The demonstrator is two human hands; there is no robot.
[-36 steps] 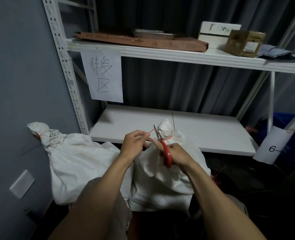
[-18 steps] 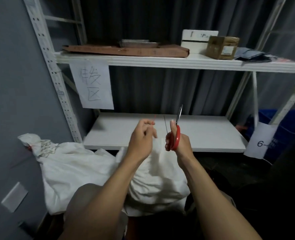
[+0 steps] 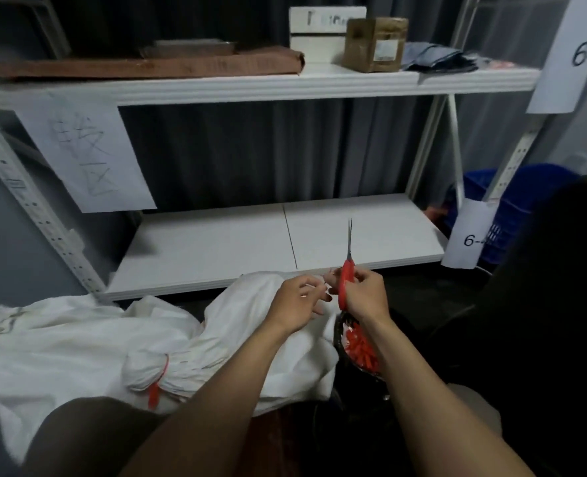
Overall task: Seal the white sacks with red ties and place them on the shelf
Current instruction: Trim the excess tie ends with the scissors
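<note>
Two white sacks lie on the floor in front of the shelf. The nearer sack (image 3: 250, 325) sits under my left forearm, and its bunched neck is bound by a red tie (image 3: 157, 382). The other sack (image 3: 44, 342) lies further left. My right hand (image 3: 366, 296) grips red-handled scissors (image 3: 345, 280) with the blades together and pointing straight up. My left hand (image 3: 299, 299) hovers beside them with its fingers curled and the fingertips close together; what they pinch, if anything, is too small to see. The white lower shelf (image 3: 209, 246) is just beyond.
A dark container of loose red ties (image 3: 361, 351) sits below my right wrist. The upper shelf (image 3: 216, 87) carries a flat brown carton (image 3: 147, 65), a white box (image 3: 319, 32) and a brown box (image 3: 374, 43). Paper signs hang on the frame. A blue crate (image 3: 512, 201) stands at the right.
The scissors have come away from the sack's neck and now point up. The tied sack has tipped down to the left. Both hands have shifted right, towards the container of ties.
</note>
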